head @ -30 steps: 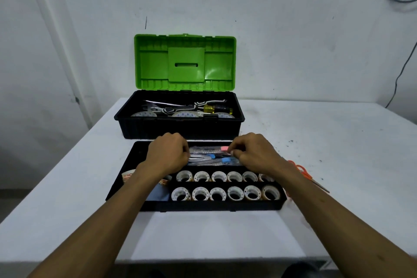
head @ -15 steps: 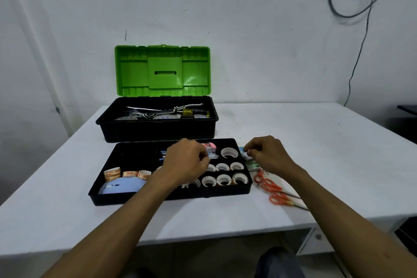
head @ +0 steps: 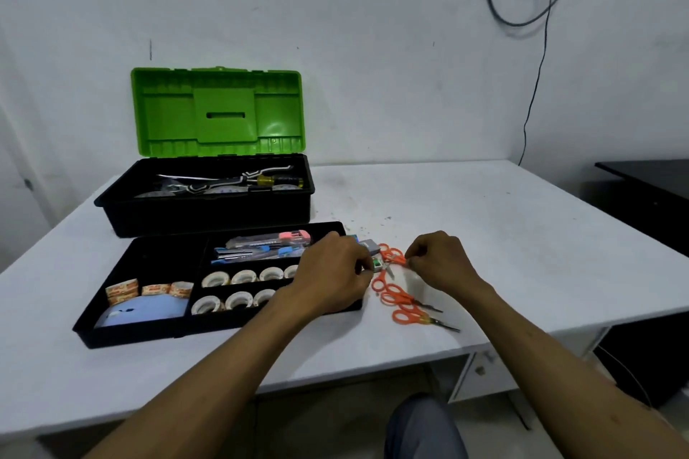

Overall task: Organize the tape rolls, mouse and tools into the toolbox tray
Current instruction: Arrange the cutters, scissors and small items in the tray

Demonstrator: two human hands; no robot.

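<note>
From the head view, pinches a handle loop of the farthest orange-handled steel scissors (head: 392, 256) with the right hand (head: 443, 265), fingers curled together, on the white table (head: 492, 231) just right of the black plastic compartment tray (head: 86, 332). Curls the left hand (head: 335, 274) over the tray's near-right end beside a small green-and-white piece (head: 377, 264); cannot tell whether gripping it. Might snag the neighbouring pairs (head: 400, 300) by their close-lying loops on lifting and drag them toward the near edge.

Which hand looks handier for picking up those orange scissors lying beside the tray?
Probably the right hand: it is curled right at the handles of the farthest orange scissors, on the table. The left hand sits over the right edge of the tray, by a small green item.
</note>
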